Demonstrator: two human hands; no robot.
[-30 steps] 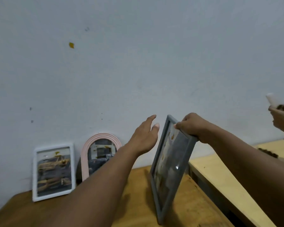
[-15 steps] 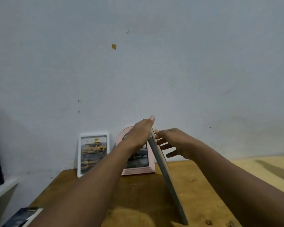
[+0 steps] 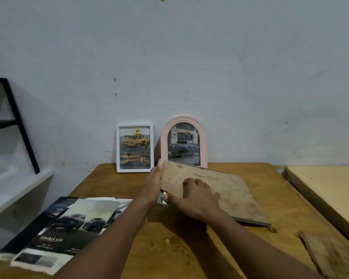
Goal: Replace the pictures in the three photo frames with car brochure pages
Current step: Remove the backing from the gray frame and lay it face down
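Both hands lie flat, gripping the face-down grey frame.

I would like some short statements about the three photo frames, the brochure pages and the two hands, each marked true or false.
1. The white frame stands against the wall. True.
2. The pink arched frame lies flat on the table. False: it stands upright beside the white frame.
3. The grey frame is back side up, tilted low over the table. True.
4. Only the left hand touches the grey frame. False: the right hand rests on its back too.
5. The brochure pages lie at the table's left. True.
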